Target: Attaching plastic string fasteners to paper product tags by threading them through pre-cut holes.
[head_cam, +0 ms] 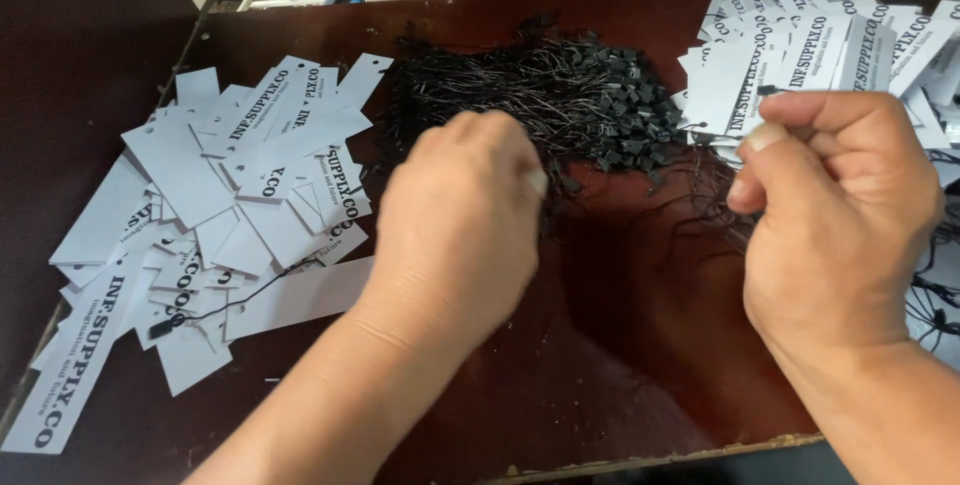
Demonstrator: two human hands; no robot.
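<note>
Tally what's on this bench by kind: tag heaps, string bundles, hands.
Heaps of white paper tags: 2, the left heap and the right heap
Bundles of black strings with clasps: 1, the string bundle
Hands: 2, left hand and right hand
Total: 5

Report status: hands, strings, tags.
Left hand reaching into black string pile. Right hand pinching a string end by a white tag. Tag piles both sides, nothing blocking.
</note>
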